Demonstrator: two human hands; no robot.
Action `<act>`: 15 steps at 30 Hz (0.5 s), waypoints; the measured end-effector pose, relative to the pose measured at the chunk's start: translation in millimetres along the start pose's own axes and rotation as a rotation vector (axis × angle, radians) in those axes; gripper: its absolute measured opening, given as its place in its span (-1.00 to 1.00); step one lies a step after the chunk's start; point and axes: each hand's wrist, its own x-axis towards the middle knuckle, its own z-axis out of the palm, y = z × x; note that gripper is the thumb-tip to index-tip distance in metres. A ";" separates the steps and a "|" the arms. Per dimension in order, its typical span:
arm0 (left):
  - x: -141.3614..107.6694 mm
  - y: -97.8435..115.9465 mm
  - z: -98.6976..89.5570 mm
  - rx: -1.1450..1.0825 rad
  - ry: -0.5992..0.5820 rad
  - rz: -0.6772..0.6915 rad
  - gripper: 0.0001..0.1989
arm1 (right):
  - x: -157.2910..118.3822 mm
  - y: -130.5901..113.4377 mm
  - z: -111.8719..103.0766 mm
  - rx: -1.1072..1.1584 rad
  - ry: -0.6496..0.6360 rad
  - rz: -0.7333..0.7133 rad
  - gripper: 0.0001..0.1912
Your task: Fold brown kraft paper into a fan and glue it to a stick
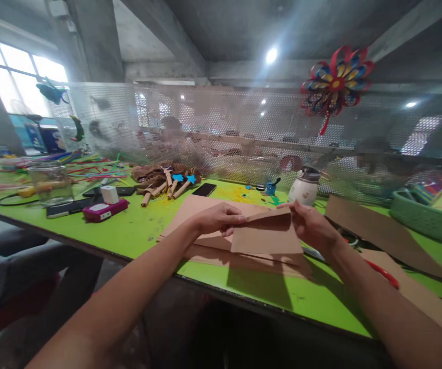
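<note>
A bright green table [136, 236] with a dark edge carries everything; a stack of broad brown sheets [192, 209] lies near its front edge; behind it rest a black phone [204, 189] and yellow scraps [233, 193]; a pale flask [304, 189] stands upright near a small blue pot [270, 188]; leftward lie brown bundles [149, 175], a magenta box [105, 210], a glass jar [52, 188] and coloured strips [90, 165]; rightward sits a green basket [428, 220].
</note>
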 end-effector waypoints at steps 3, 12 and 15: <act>2.7 -0.2 9.2 -0.201 -0.028 0.033 -0.58 | -5.3 -4.6 18.0 -0.019 -0.064 -0.001 -0.67; 5.7 -12.6 33.4 -0.529 -0.251 -0.154 -0.64 | -18.8 -10.7 48.1 -0.215 -0.268 -0.047 -0.64; 6.6 -16.3 36.1 -0.585 -0.391 -0.164 -0.59 | -17.3 -11.8 47.4 -0.256 -0.296 -0.079 -0.80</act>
